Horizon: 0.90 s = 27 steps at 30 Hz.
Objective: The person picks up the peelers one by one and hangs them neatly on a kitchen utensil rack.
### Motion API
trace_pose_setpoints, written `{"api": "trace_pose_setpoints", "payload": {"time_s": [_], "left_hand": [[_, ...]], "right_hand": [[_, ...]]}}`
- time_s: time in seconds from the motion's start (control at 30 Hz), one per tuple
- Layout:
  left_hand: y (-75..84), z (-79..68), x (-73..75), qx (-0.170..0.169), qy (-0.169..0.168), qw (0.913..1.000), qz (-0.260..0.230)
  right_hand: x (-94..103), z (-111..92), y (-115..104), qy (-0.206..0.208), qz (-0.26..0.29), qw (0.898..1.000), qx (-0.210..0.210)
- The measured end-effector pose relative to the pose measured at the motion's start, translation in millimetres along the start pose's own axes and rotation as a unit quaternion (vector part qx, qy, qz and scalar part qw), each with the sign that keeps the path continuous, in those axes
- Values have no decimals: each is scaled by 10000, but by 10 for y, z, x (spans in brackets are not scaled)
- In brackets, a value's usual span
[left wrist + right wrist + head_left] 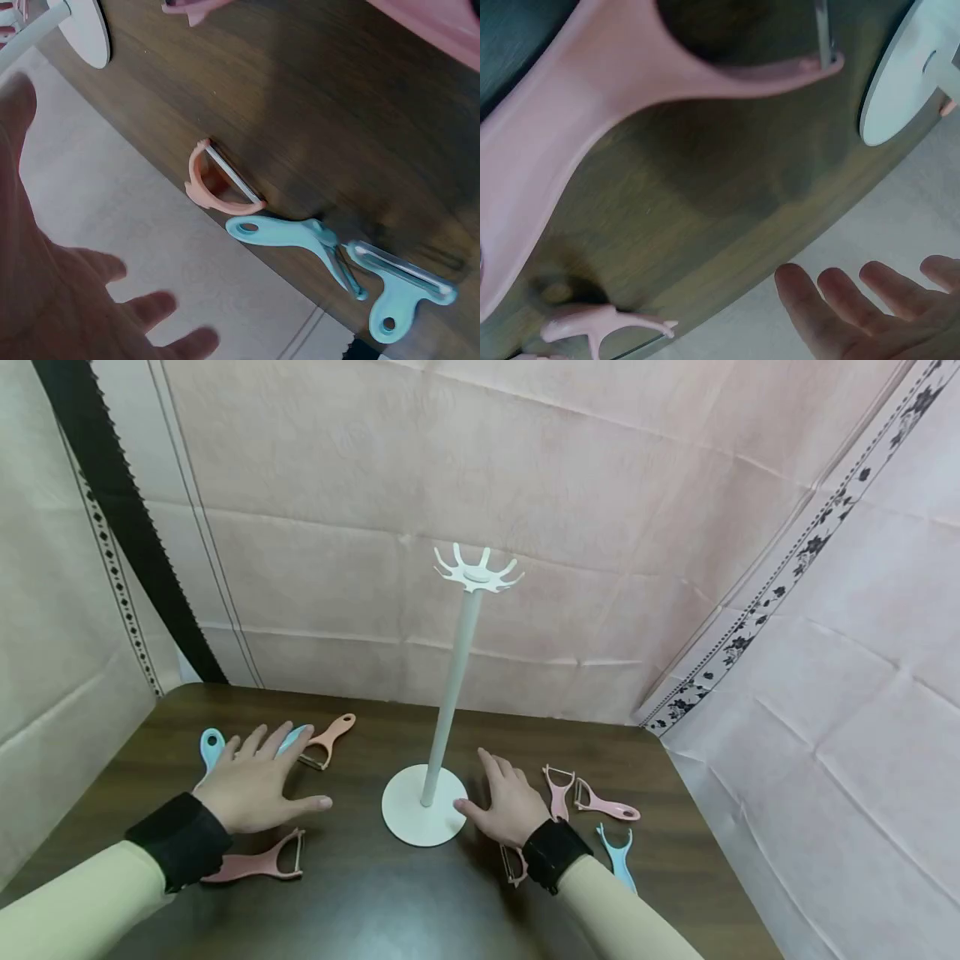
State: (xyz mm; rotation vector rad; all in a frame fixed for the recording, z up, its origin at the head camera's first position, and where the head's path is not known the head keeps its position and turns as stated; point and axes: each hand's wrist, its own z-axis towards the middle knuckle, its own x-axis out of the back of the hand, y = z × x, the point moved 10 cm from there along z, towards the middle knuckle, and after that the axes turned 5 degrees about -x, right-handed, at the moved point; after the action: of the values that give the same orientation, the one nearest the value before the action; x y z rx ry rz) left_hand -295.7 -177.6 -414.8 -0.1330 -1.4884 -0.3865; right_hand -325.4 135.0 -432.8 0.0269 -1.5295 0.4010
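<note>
Fingers spread, my left hand (251, 781) hovers over the table's left side with nothing in its grasp. Past its fingers lie two light blue peelers (274, 234) (397, 296) and a peach peeler (337, 729); a pink peeler (251, 865) lies nearer me, below that hand. My right hand (506, 797), fingers extended and holding nothing, is over the table right of the white stand (450, 702), its thumb overlapping the round base (412, 814) in the head view. Another pink peeler (592, 97) is under the right wrist, partly hidden in the head view.
Right of the right hand lie two more pink peelers (557, 793) (611, 808) and a blue peeler (618, 858) partly covered by the sleeve. The stand's top has several upturned hooks (480, 572). Pale cloth (540, 685) hangs behind the dark wooden table (360, 910).
</note>
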Motion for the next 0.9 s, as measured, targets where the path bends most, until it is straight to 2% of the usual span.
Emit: {"api": "trace_pose_setpoints", "payload": {"time_s": [0.17, 0.3, 0.43, 0.63, 0.9], "left_hand": [[-102, -43, 61, -37, -140, 9997, -209], [-172, -94, 23, -3, -479, 9979, -441], [-219, -160, -104, -32, -975, 9938, -537], [-291, -287, -333, 39, -1714, 9826, -713], [-403, -426, -530, 258, -2229, 9701, -925]], "right_hand": [[-4, 71, -153, -109, 149, 9997, 164], [-31, 115, -245, -146, 240, 9992, 277], [-89, 155, -285, -193, 344, 9988, 304], [-224, 201, -286, -484, 589, 9968, 233], [-448, 279, -335, -1180, 919, 9888, 25]]}}
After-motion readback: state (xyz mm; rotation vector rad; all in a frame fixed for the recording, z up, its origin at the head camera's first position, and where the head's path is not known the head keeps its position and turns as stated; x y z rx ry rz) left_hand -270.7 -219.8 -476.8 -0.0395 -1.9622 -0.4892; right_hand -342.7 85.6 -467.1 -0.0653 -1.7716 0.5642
